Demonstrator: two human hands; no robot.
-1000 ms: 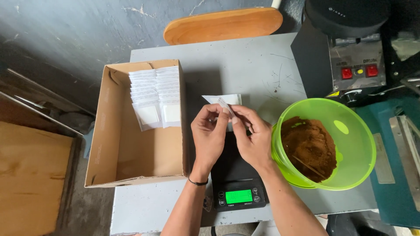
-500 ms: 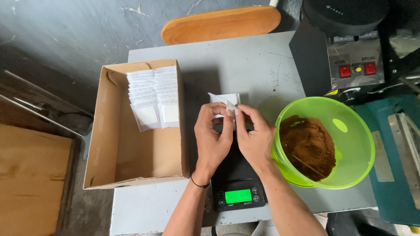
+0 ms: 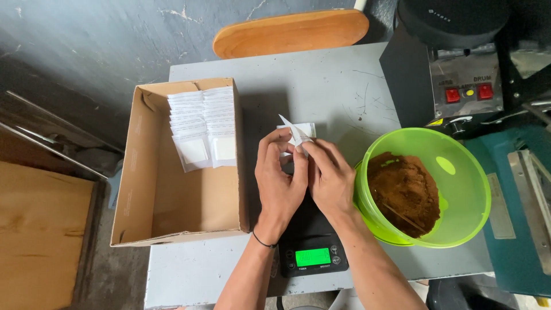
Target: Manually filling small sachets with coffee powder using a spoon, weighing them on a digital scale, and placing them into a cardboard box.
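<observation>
Hands, left hand and right hand, still pinching the white sachet, now lifted slightly.

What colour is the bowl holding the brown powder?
Bright lime green, a translucent round plastic bowl, clearest in the head view.

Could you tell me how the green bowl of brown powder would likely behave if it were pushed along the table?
The green bowl looks like thin plastic, so probably light and a little flexible. The brown powder is heaped toward one side, so a sharp push might shift or spill it. Its rounded walls suggest it could rock rather than slide cleanly on the table.
</observation>
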